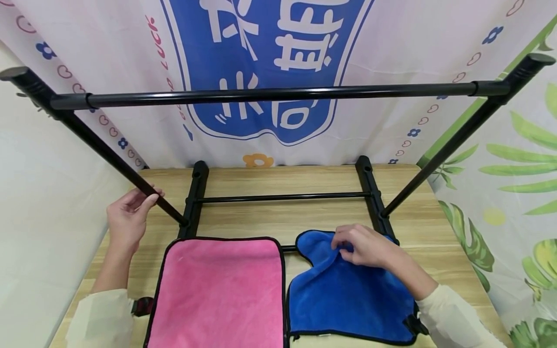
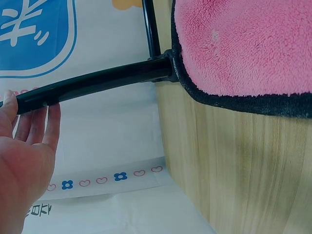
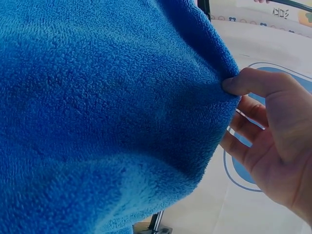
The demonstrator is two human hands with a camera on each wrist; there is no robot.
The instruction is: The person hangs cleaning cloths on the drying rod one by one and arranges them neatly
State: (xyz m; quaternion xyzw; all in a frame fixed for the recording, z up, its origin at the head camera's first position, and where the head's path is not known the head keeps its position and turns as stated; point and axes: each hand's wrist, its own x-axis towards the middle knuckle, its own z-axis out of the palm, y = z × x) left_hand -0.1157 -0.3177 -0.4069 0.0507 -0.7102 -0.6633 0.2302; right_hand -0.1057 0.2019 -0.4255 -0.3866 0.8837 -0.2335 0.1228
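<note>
Evidently, the blue cloth (image 1: 352,299) lies rumpled on the counter (image 1: 283,217) at the near right of the black rack (image 1: 278,93), its fold pinched by the right hand (image 1: 361,245); lifting gently should limit bunching. Just beside it, the pink cloth (image 1: 222,295) is best left undragged. The left hand (image 1: 128,215) grips the left post (image 1: 104,151), which likely steadies things.

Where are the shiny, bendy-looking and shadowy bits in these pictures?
Head view: a thin bright glint runs along the black top rail; left wrist view: the black side pole looks slightly bowed, probably from the lens; right wrist view: the blue towel is darkly shaded near the right hand, with paler patches elsewhere.
</note>
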